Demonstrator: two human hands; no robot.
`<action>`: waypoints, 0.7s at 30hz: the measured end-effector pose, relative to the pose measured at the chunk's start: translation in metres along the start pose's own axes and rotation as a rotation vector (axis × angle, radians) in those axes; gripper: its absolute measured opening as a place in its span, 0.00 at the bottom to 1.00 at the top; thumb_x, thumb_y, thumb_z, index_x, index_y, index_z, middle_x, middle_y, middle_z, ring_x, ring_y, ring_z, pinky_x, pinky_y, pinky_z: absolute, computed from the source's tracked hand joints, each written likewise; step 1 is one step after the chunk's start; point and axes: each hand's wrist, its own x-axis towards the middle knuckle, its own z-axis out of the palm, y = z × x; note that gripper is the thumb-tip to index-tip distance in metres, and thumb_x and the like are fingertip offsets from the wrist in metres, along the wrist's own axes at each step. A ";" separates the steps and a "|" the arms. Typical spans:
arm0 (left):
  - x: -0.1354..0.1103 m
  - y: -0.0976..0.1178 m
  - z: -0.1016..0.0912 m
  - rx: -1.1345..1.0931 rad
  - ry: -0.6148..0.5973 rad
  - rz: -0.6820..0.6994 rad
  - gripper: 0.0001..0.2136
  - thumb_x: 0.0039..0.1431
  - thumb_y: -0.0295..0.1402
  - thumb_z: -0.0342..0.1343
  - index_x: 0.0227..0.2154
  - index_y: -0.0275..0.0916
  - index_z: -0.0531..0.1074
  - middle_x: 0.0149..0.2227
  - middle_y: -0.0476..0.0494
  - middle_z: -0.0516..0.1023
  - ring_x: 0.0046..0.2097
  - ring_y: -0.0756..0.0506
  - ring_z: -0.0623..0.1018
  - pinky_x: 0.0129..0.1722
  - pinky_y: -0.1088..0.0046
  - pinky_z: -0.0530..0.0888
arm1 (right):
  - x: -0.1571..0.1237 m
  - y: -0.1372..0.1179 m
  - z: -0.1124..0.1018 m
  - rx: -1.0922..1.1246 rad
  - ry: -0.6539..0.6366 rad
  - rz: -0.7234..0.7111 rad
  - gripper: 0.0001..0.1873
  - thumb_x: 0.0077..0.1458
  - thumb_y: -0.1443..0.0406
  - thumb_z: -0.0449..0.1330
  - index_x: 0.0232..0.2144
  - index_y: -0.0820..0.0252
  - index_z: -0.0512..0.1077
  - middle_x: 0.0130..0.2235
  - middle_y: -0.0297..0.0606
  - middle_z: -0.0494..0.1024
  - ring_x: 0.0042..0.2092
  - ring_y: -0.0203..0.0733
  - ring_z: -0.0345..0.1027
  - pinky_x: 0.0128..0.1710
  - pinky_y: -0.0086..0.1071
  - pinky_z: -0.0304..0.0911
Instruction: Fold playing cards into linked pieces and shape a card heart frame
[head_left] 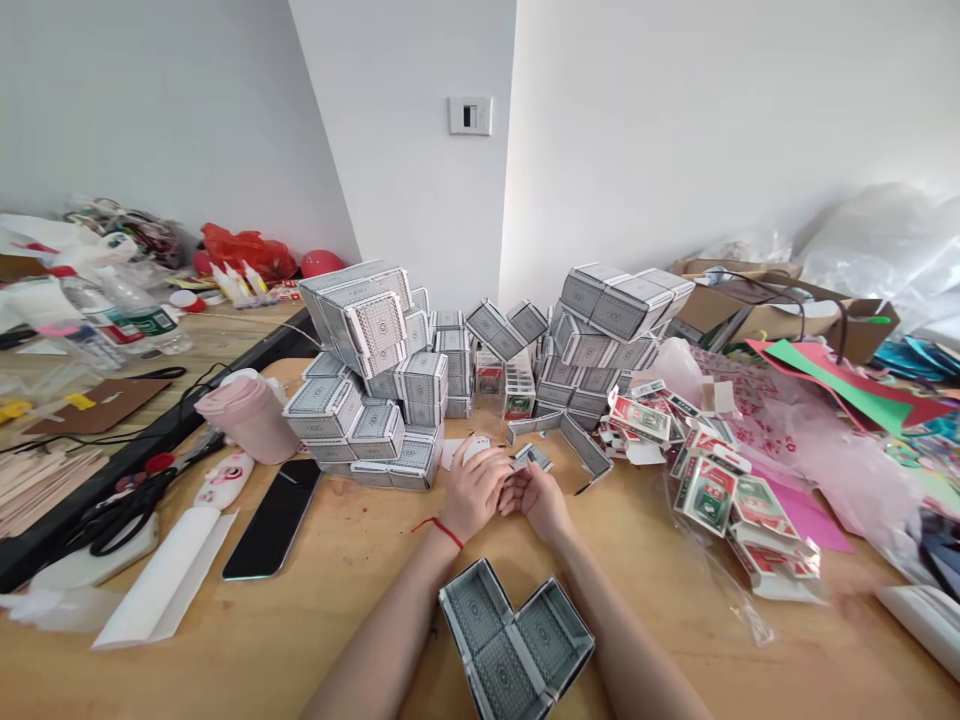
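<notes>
My left hand (pixel 474 488) and my right hand (pixel 534 500) meet over the table, fingers curled together around a small playing card whose edge shows between the fingertips. The fingers hide most of it. Just beyond them is a grey-patterned card piece (pixel 534 457); whether it touches my right hand I cannot tell. White card faces (pixel 457 452) lie by the left fingertips. Farther right stands an angled strip of joined cards (pixel 585 450). Between my forearms sits an open, heart-shaped box made of patterned cards (pixel 501 655).
Stacked card-box blocks stand at the left (pixel 375 400) and right (pixel 600 340). Crumpled card packs (pixel 709 490) spread over the right side. On the left are a phone (pixel 274 520), black scissors (pixel 120 515), a pink rolled cloth (pixel 247 415) and a white folded sheet (pixel 161 580).
</notes>
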 end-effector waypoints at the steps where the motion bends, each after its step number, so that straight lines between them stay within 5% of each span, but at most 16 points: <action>1: 0.002 0.003 -0.001 -0.002 -0.041 0.011 0.11 0.58 0.26 0.44 0.38 0.42 0.69 0.41 0.49 0.76 0.51 0.47 0.70 0.59 0.52 0.53 | 0.001 -0.001 -0.001 0.015 0.020 -0.010 0.19 0.48 0.51 0.55 0.24 0.63 0.70 0.21 0.38 0.73 0.21 0.37 0.66 0.22 0.31 0.64; 6: 0.003 0.012 -0.003 -0.057 -0.197 -0.060 0.09 0.58 0.29 0.45 0.35 0.43 0.71 0.44 0.48 0.75 0.54 0.46 0.66 0.59 0.54 0.54 | 0.004 -0.005 -0.006 0.004 0.219 -0.115 0.13 0.41 0.57 0.63 0.23 0.61 0.68 0.18 0.31 0.70 0.18 0.33 0.61 0.18 0.28 0.60; 11: -0.002 -0.002 0.003 -0.052 -0.034 -0.359 0.14 0.56 0.25 0.41 0.45 0.39 0.65 0.49 0.41 0.70 0.54 0.45 0.66 0.55 0.59 0.62 | 0.007 -0.003 -0.005 -0.044 0.326 -0.147 0.15 0.38 0.56 0.64 0.23 0.61 0.67 0.17 0.29 0.68 0.15 0.31 0.57 0.15 0.27 0.54; 15: -0.007 -0.018 0.012 0.043 -0.071 -0.504 0.21 0.52 0.19 0.42 0.50 0.35 0.59 0.52 0.38 0.65 0.56 0.44 0.63 0.55 0.61 0.62 | 0.008 -0.002 -0.006 -0.023 0.346 -0.156 0.15 0.36 0.58 0.65 0.26 0.61 0.69 0.17 0.27 0.67 0.15 0.29 0.55 0.14 0.25 0.52; 21: -0.011 -0.027 0.019 0.175 -0.203 -0.538 0.14 0.55 0.28 0.47 0.45 0.35 0.63 0.48 0.36 0.69 0.52 0.40 0.66 0.54 0.56 0.61 | 0.007 -0.002 -0.006 -0.101 0.312 -0.148 0.17 0.38 0.57 0.64 0.29 0.62 0.69 0.19 0.29 0.69 0.16 0.30 0.56 0.14 0.25 0.53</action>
